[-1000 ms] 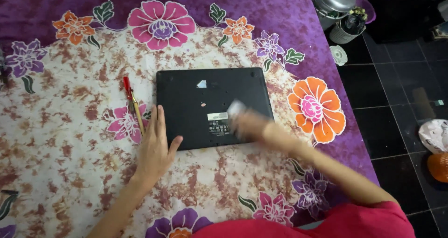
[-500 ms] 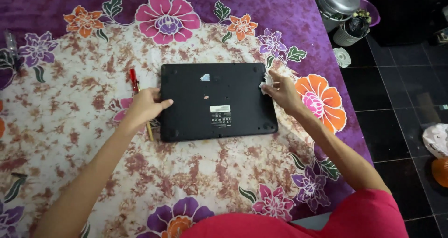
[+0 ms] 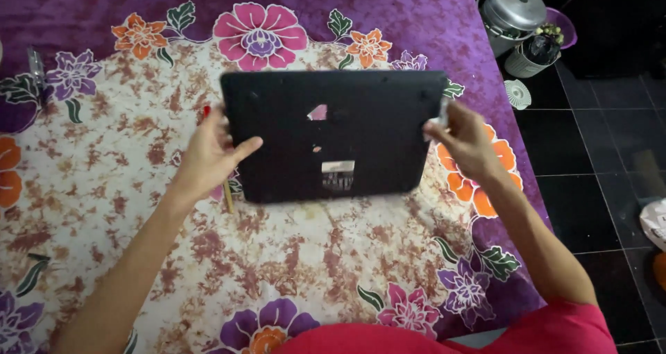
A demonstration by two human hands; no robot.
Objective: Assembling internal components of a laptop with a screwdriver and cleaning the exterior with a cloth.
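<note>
Floral batik cloth (image 3: 104,187) — left hand (image 3: 208,153) and right hand (image 3: 468,142) clasp flat matte-black laptop (image 3: 333,135) edges.

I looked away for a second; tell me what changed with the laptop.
Both hands took the black laptop by its sides, left hand and right hand, and lifted it off the flowered cloth. Before, it lay flat, the right hand wiping it. The pencil stayed on the cloth.
</note>
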